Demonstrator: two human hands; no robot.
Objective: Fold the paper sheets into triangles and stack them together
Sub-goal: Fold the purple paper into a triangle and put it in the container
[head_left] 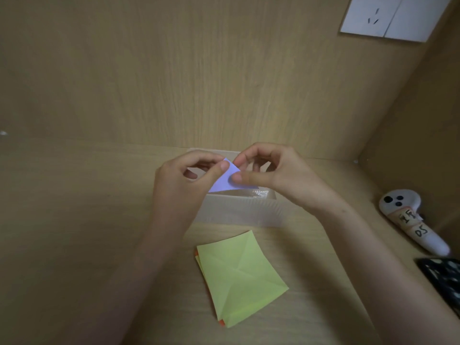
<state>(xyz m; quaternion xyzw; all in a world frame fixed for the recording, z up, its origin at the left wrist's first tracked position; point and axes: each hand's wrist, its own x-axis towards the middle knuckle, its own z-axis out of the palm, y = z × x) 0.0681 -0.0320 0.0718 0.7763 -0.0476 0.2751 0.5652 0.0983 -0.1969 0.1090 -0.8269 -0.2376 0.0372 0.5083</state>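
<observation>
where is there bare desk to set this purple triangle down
For the purple triangle, the widest bare desk lies left of the clear box and green sheets. A thin strip runs between those two. The right side is crowded: white controller, dark object.

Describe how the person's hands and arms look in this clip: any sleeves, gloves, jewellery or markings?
The left hand and right hand are bare: no gloves, rings or markings show. The left forearm and right forearm are bare too, with no sleeves, watch or bands visible down to the frame's lower edge.
</observation>
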